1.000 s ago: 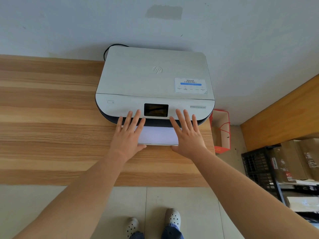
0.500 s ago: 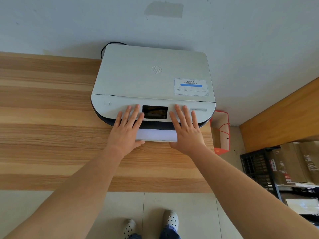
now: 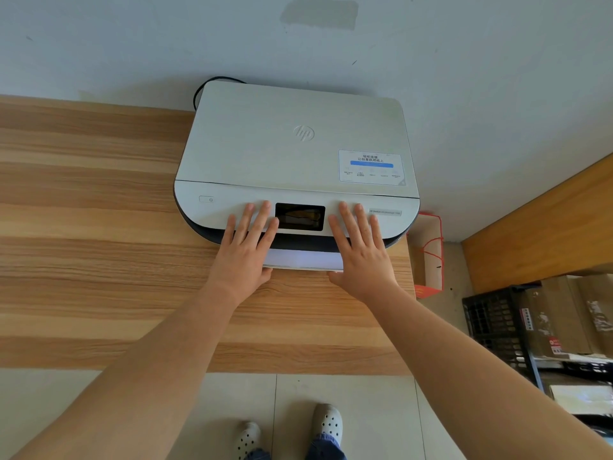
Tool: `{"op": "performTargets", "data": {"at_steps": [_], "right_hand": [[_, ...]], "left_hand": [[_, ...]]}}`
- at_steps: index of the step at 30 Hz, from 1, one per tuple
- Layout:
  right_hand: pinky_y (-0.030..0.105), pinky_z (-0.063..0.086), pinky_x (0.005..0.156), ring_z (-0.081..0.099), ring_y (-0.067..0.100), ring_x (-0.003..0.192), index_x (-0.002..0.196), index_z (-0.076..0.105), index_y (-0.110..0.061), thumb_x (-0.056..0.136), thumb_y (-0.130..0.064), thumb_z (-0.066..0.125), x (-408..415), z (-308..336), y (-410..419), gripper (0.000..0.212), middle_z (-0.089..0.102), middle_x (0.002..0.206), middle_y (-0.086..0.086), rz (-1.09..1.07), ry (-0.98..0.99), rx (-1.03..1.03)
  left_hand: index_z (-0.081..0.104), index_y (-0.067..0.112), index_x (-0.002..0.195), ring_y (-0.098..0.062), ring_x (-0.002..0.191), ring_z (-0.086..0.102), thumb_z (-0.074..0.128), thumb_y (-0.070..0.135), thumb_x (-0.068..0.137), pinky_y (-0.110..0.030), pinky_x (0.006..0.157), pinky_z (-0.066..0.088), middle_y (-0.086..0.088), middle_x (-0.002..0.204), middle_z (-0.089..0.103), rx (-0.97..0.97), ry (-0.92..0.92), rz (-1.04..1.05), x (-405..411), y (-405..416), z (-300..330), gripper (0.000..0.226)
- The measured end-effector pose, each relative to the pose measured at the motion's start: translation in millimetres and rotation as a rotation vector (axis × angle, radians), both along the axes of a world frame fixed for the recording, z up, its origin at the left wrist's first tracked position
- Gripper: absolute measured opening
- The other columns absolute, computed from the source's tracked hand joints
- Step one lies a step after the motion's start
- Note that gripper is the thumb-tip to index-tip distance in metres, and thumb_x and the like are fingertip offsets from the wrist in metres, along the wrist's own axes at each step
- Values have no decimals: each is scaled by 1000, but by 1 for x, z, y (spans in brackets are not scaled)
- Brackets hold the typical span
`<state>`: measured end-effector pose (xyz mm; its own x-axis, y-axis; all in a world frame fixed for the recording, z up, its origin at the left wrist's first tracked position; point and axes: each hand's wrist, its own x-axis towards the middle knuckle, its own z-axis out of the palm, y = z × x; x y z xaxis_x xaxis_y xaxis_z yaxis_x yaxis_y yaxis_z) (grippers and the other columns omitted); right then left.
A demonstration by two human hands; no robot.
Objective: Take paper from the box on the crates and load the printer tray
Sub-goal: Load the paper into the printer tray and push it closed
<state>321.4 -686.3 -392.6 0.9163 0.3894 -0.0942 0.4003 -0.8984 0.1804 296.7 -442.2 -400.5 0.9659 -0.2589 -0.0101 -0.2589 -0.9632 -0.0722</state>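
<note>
A white printer (image 3: 292, 151) stands on the wooden table (image 3: 83, 227) against the wall. A strip of its paper tray (image 3: 303, 258), with white paper on it, sticks out under the dark front. My left hand (image 3: 247, 247) lies flat with spread fingers on the tray's left end, fingertips over the printer's front panel. On the tray's right end my right hand (image 3: 360, 245) lies flat the same way. Neither hand grips anything. The dark screen (image 3: 300, 216) sits between them. The paper box on the crates is partly seen at the right edge.
Black crates (image 3: 497, 323) with cardboard boxes (image 3: 557, 317) stand on the floor at the right. A red paper bag (image 3: 429, 254) sits in the gap beside the table. A second wooden surface (image 3: 547, 224) runs along the right. My feet (image 3: 326, 423) are on the tiled floor.
Both hands have slid forward toward the printer. The white strip of tray and paper showing in front has grown shorter.
</note>
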Motion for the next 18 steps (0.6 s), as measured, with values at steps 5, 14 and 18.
{"op": "performTargets", "data": {"at_steps": [5,14,18], "right_hand": [[53,-4,118,-22,34,144,153,-5,-15,76,-49,68,0,-3,1,112,-21,159,12,-9,-22,12],[53,-4,118,-16,34,146,153,-2,-16,76,-48,70,2,-10,2,110,-19,159,9,-12,-82,40],[53,-1,119,-13,33,147,153,7,-16,78,-44,69,4,-14,1,102,-16,160,8,-1,-123,63]], "left_hand": [[16,13,150,-35,146,-5,77,36,73,-56,116,12,-14,160,-3,17,-3,14,1,0,-1,101],[19,13,149,-37,146,-1,73,33,78,-57,116,13,-15,160,-1,42,-43,38,4,-6,-6,92],[25,12,147,-38,144,8,73,34,78,-59,113,20,-15,158,6,52,-70,46,5,-7,-7,86]]}}
